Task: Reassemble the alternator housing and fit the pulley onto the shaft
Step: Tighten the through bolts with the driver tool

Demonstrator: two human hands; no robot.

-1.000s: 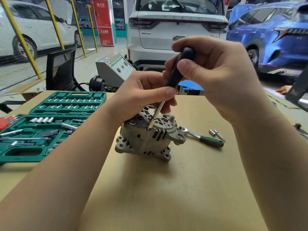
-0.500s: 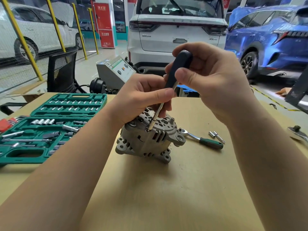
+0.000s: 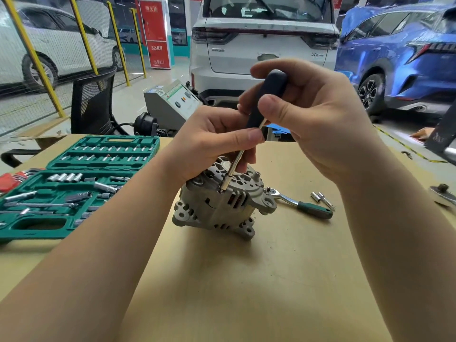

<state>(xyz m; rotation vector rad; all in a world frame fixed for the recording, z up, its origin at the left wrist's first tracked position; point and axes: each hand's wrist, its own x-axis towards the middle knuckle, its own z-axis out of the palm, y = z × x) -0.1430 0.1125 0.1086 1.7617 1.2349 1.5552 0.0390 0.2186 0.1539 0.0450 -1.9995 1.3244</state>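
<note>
Alternator (image 3: 219, 206) sits mid-table (image 3: 246, 292), roughly centred btwn both forearms, pulley end not visible. Left hand (image 3: 209, 141) curled over alternator's top rear, fingers wrapped round screwdriver (image 3: 246, 144) shaft just above housing, steadying it. Right hand (image 3: 308, 114) higher and right of alternator, pinching black handle btwn thumb and fingertips. Screwdriver long axis tilted: tip down-left onto near top edge of housing, handle up-right toward right hand. Tip lands at what looks like a through-bolt hole; bolt head itself too small to confirm. Probably still on housing bolts, pulley not yet fitted. Left hand nearer to alternator; right supplies the turn.

Right of alternator: ratchet (image 3: 298, 204) w/ green grip, head touching housing ear; two small sockets (image 3: 320, 198) just beyond. Left of alternator: open green tool case (image 3: 81, 183). Behind alternator: grey tester box (image 3: 172, 99), parked cars. Shaft end hidden under left hand.
</note>
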